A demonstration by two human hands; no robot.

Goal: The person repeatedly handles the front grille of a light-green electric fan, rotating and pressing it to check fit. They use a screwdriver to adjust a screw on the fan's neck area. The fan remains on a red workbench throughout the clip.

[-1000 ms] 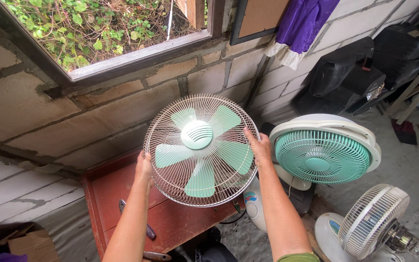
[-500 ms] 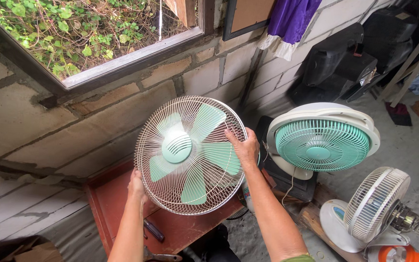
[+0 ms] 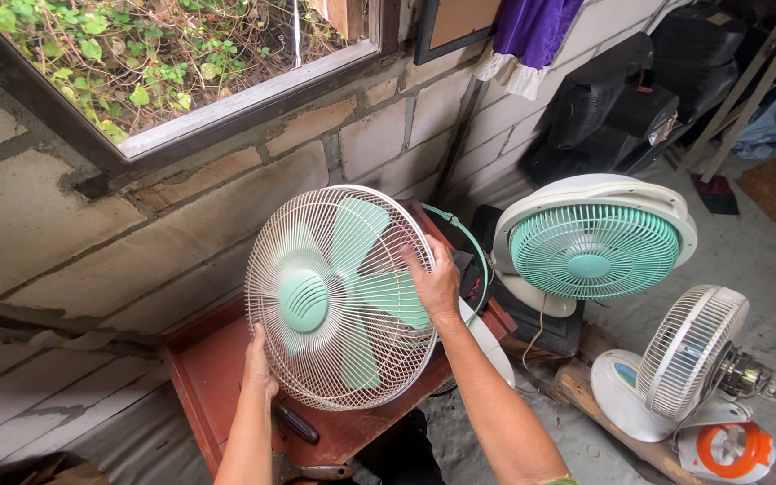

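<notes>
The person is holding a cream wire fan guard (image 3: pixel 339 296) with green blades upright at frame centre, above a red table (image 3: pixel 199 368). The left hand (image 3: pixel 260 366) is grasping the lower rim; the right hand (image 3: pixel 435 283) is gripping the right rim. The guard is not yet separated; a screwdriver (image 3: pixel 298 424) is lying unused below.

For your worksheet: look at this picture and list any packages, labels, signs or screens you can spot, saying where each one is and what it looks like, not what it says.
Framed board: on the block wall right of the window, top centre; dark frame, plain brown panel; whether it is a sign cannot be told.
Control-panel label: on the white base of the small fan, lower right; small blue and pale patch, too small to make out.
No packages or screens show.
</notes>
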